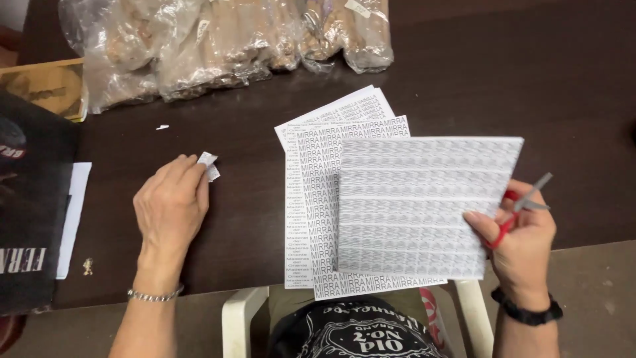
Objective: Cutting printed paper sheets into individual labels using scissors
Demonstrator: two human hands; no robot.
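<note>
- Small white paper slips (pixel 209 166): two cut pieces, pinched at the fingertips of the left hand (pixel 171 207), low over the table left of the sheets.
- Left hand: fingers curled closed on the slips, palm down, back of the hand up; wrist with a thin metal bracelet (pixel 154 295); forearm runs up from the lower edge of the view.
- Printed sheets (pixel 424 205): several white sheets covered with rows of repeated print, fanned; the top sheet is held at its right edge by the right hand (pixel 523 242), the lower ones lie on the table.
- Right hand: closed, thumb on the top sheet, fingers through the red handles of scissors (pixel 527 202); grey blades point up and right, slightly parted. Black band (pixel 528 313) on the wrist.
- Table (pixel 503 86): dark brown, its front edge near the person.
- Clear plastic bags (pixel 218 43) with brownish contents lie along the far edge.
- A dark printed cover (pixel 30 212) and white paper lie at the left.
- A white plastic chair (pixel 242 318) shows below the table edge.
</note>
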